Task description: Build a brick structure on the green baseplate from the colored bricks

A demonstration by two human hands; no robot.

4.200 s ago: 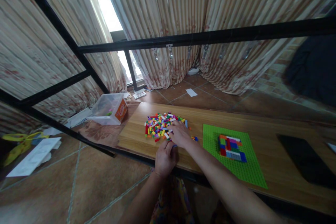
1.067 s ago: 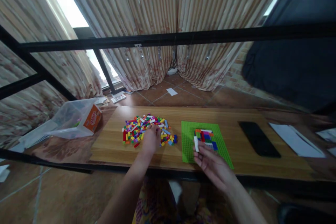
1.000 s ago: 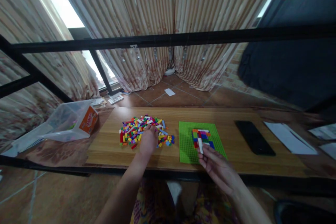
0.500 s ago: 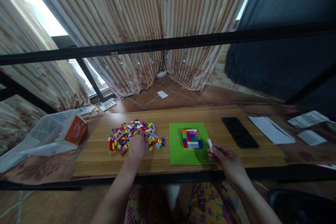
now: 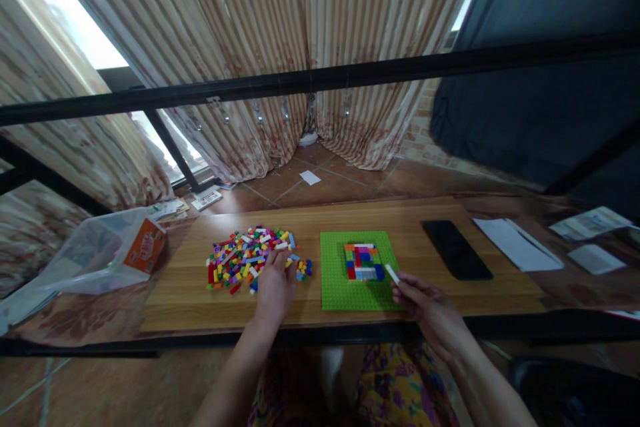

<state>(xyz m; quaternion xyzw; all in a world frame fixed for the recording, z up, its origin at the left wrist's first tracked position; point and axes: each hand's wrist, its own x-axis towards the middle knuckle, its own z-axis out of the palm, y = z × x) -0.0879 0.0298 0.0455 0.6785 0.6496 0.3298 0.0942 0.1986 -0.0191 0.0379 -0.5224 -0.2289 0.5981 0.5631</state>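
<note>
My right hand (image 5: 425, 297) pinches a long white brick (image 5: 392, 274) between thumb and fingers, over the right edge of the green baseplate (image 5: 335, 293). On the baseplate stands a low block of coloured bricks (image 5: 364, 262), with red, white, blue and orange pieces showing. My left hand (image 5: 277, 283) reaches over the right part of a heap of loose, mixed-colour bricks (image 5: 240, 257). Its thumb and fingers look apart, pointing down into the heap; the fingertips are partly hidden, and no brick is visible in them.
A black phone-like slab (image 5: 455, 250) lies right of the baseplate on the wooden board (image 5: 305, 313). Paper with a pen (image 5: 517, 243) is farther right. At the left stands a clear plastic bin (image 5: 95, 257) with an orange label. A dark rail (image 5: 320, 78) crosses behind.
My left hand has shifted right across the heap, and its fingers have spread a little. My right hand has moved slightly left with the white brick, which is now tilted differently.
</note>
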